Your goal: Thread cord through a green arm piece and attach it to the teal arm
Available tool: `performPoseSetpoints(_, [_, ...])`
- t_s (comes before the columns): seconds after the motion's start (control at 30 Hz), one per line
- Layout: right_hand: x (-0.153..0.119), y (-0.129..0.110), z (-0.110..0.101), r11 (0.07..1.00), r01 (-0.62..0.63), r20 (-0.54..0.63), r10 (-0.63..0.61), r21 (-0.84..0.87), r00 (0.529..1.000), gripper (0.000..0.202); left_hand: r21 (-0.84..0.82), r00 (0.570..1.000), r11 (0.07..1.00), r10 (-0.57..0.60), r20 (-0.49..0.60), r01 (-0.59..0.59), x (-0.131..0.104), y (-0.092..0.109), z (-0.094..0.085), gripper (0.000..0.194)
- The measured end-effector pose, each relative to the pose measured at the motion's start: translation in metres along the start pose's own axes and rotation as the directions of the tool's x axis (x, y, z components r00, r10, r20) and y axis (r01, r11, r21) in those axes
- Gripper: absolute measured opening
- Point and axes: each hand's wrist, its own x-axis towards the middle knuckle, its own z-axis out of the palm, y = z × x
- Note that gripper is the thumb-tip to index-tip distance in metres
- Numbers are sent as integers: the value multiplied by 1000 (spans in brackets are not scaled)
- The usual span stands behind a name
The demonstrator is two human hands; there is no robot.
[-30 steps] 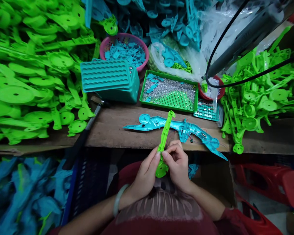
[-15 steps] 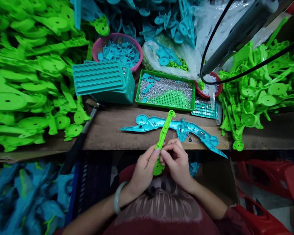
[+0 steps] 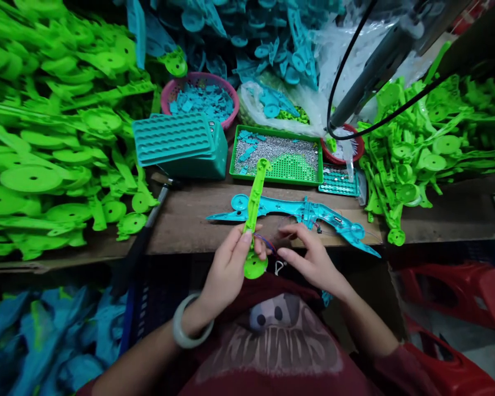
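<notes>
In my left hand is a long bright green plastic part, held upright between thumb and fingers, with a hooked upper end and a round disc at the bottom. Thin red and blue wires run from it toward my right hand. The thumb and fingers of that hand are apart, close by the wires; whether they touch them I cannot tell. Behind both hands a blue bow-shaped plastic part lies on the wooden bench, with small wiring near its middle. The green part overlaps it in view.
A green tray of small metal screws stands behind. Around it are teal trays, a pink basket, a red bowl and a hammer. Green parts pile up left and right. A tool with a black cable hangs at right.
My right hand has moved away from the green part to the right, its fingers spreading. Wires now show between the hands. My left hand has shifted left and up with the green part.
</notes>
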Motion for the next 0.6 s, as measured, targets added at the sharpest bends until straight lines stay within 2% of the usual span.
performPoseSetpoints(0.07, [4, -2, 5, 985, -68, 69, 58, 159, 996, 19, -218, 992, 968, -114, 48, 121, 1, 9, 3, 26])
performPoseSetpoints(0.1, [4, -2, 6, 965, -104, 80, 87, 239, 993, 22, -280, 990, 950, -132, 41, 138, 2, 13, 4, 26])
performPoseSetpoints(0.2, [4, 0, 9, 906, -131, 71, 112, 403, 991, 32, -329, 995, 942, -89, -41, 70, 4, 17, 6, 25])
performPoseSetpoints(0.3, [2, 0, 12, 905, -123, 78, 100, 406, 992, 37, -304, 995, 953, -23, -98, -7, 5, 11, 6, 23])
performPoseSetpoints(0.37, [2, -2, 15, 912, -148, 55, 138, 382, 989, 29, -201, 986, 974, 75, -149, -104, 6, 4, 3, 22])
performPoseSetpoints(0.43, [2, -4, 15, 902, -164, -2, 180, 399, 984, 27, 61, 943, 964, 265, -199, -258, 8, -1, -2, 22])
performPoseSetpoints(0.5, [4, -4, 12, 885, -162, -61, 209, 436, 976, 31, 374, 874, 847, 459, -161, -377, 12, 0, -10, 22])
performPoseSetpoints(0.53, [5, -3, 8, 880, -156, -89, 218, 448, 972, 35, 481, 861, 784, 497, -108, -392, 14, 2, -14, 22])
performPoseSetpoints(0.57, [6, -2, 4, 881, -147, -120, 223, 450, 967, 37, 530, 883, 760, 467, -44, -375, 15, 7, -18, 21])
performPoseSetpoints(0.6, [7, 0, -1, 888, -138, -151, 225, 438, 963, 37, 521, 929, 789, 370, 21, -326, 16, 11, -21, 21])
